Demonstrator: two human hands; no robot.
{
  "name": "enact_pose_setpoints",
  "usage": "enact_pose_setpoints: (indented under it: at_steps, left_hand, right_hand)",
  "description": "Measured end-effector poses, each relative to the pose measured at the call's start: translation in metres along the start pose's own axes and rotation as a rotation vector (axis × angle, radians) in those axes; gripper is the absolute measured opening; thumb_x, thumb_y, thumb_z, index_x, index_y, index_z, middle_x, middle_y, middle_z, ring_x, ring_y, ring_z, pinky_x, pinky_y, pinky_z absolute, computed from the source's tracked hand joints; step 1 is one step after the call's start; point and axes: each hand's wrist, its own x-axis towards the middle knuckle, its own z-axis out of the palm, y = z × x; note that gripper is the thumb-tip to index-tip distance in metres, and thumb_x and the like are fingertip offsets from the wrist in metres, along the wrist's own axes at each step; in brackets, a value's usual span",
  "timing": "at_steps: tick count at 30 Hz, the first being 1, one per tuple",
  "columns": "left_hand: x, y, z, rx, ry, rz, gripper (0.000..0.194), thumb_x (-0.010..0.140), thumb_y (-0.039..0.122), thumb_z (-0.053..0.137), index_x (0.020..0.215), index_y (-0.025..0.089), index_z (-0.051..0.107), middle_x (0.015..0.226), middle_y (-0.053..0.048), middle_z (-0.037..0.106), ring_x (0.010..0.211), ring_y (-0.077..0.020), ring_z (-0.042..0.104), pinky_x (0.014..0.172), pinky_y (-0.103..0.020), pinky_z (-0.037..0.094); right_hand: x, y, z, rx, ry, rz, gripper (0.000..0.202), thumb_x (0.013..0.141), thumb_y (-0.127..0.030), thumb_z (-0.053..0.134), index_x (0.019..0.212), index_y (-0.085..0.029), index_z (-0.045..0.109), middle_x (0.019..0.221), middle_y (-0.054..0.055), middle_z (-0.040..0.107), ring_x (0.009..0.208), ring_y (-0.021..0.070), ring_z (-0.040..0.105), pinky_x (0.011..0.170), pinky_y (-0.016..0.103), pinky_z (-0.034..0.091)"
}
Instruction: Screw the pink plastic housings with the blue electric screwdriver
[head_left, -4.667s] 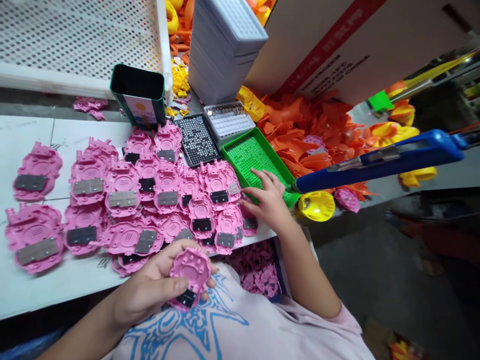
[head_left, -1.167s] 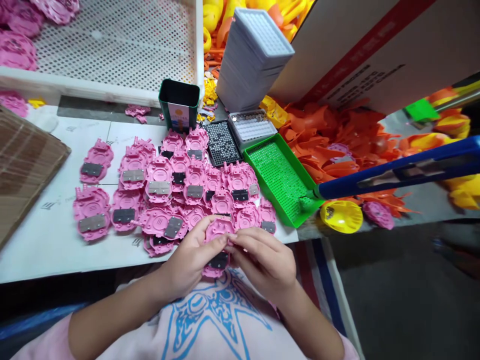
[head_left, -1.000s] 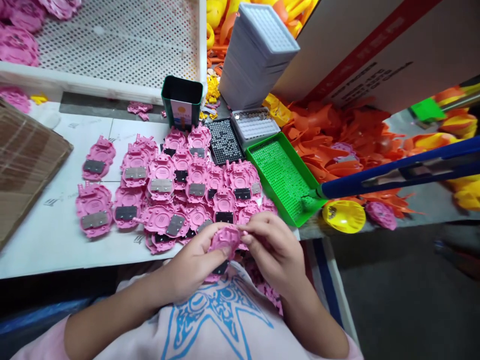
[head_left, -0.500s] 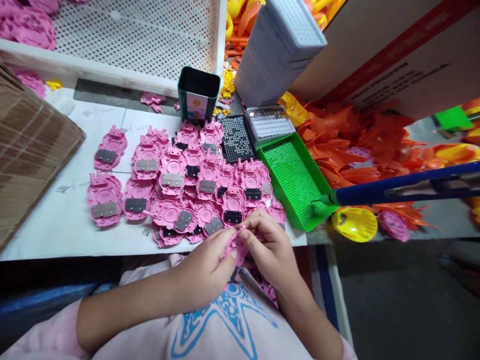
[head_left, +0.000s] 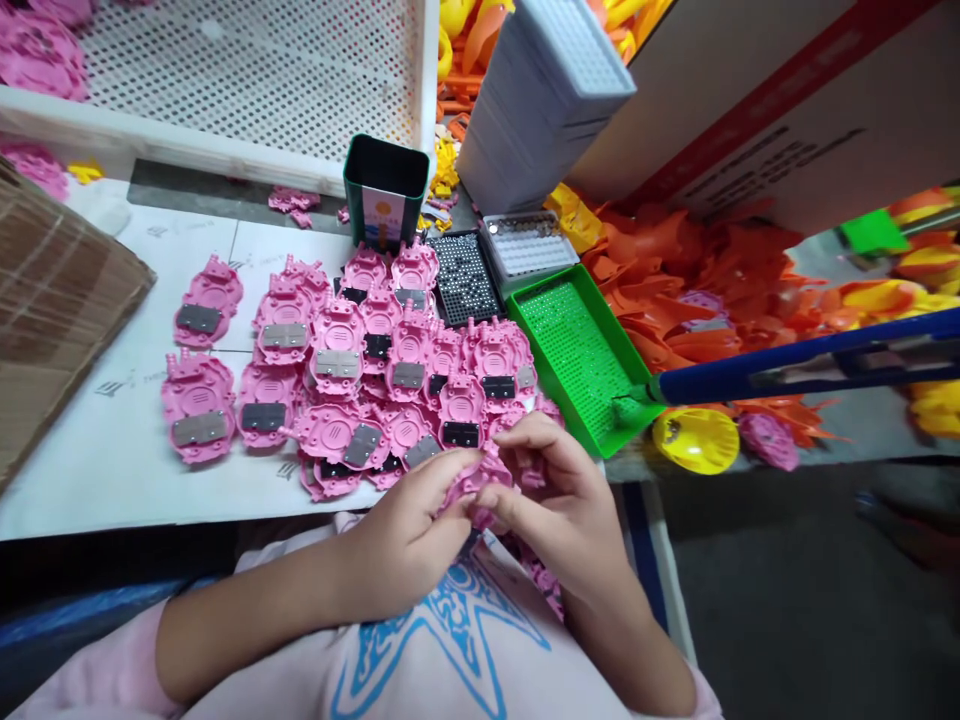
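Note:
Between both hands, close to the chest, is a pink plastic part [head_left: 480,480]. My left hand [head_left: 412,530] has its thumb and fingers closed on the part's left side. The thumb of my right hand [head_left: 559,500] presses at its right side, with the index finger curved above. Just beyond the hands, rows and piles of pink casings [head_left: 337,345] lie on the white work surface [head_left: 142,500], many with black or grey metal plates screwed on. A green tray [head_left: 577,350] with small metal bits stands right of the casings.
A blue tool [head_left: 795,365] reaches in from the right to the green tray. Behind stand a dark green cup [head_left: 386,190], a black screw tray [head_left: 466,280] and stacked white trays [head_left: 532,110]. Cardboard [head_left: 60,300] borders the left; orange parts [head_left: 675,270] lie right.
My right hand's fingers have opened a little and shifted right. More of the pink part shows between the hands. The whole view has moved slightly.

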Motion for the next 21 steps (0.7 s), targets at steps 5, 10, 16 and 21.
enact_pose_setpoints:
  at_steps: [5, 10, 16, 21]
  left_hand:
    - [-0.006, -0.004, -0.001, -0.278, 0.084, -0.162, 0.031, 0.084, 0.028, 0.064, 0.114, 0.02, 0.06, 0.095, -0.004, 0.068, 0.085, -0.0191, 0.062, 0.075, -0.028, 0.047]
    - [-0.005, -0.01, -0.006, -0.589, -0.017, -0.343, 0.059, 0.083, 0.041, 0.066, 0.133, 0.018, 0.043, 0.073, -0.004, 0.07, 0.061, -0.0204, 0.067, 0.057, -0.028, 0.05]
    - [-0.002, -0.012, -0.004, -0.699, 0.011, -0.362, 0.067, 0.078, 0.04, 0.072, 0.133, 0.018, 0.041, 0.074, -0.004, 0.071, 0.057, -0.0207, 0.068, 0.053, -0.028, 0.052]
    - [0.003, 0.003, -0.002, -0.756, 0.141, -0.25, 0.041, 0.074, 0.031, 0.077, 0.108, 0.017, 0.059, 0.08, -0.002, 0.071, 0.061, -0.0133, 0.066, 0.061, -0.023, 0.052]
  right_hand:
    - [-0.004, 0.002, 0.001, 0.176, 0.079, 0.074, 0.021, 0.081, -0.024, 0.066, 0.101, -0.026, 0.059, 0.09, 0.003, 0.056, 0.076, 0.0133, 0.056, 0.065, 0.025, 0.052]
    - [-0.005, 0.013, 0.0, 0.241, 0.162, -0.011, 0.011, 0.082, -0.026, 0.068, 0.09, -0.024, 0.062, 0.083, 0.003, 0.059, 0.073, 0.0146, 0.062, 0.06, 0.026, 0.055]
    - [0.002, 0.011, -0.003, -0.255, 0.173, -0.441, 0.045, 0.081, -0.011, 0.068, 0.119, -0.034, 0.062, 0.083, 0.003, 0.065, 0.072, 0.0159, 0.063, 0.061, 0.029, 0.056]
    - [0.014, 0.014, 0.004, -0.42, 0.134, -0.612, 0.058, 0.084, -0.002, 0.054, 0.135, -0.028, 0.051, 0.084, 0.006, 0.061, 0.075, 0.0159, 0.062, 0.06, 0.026, 0.055]
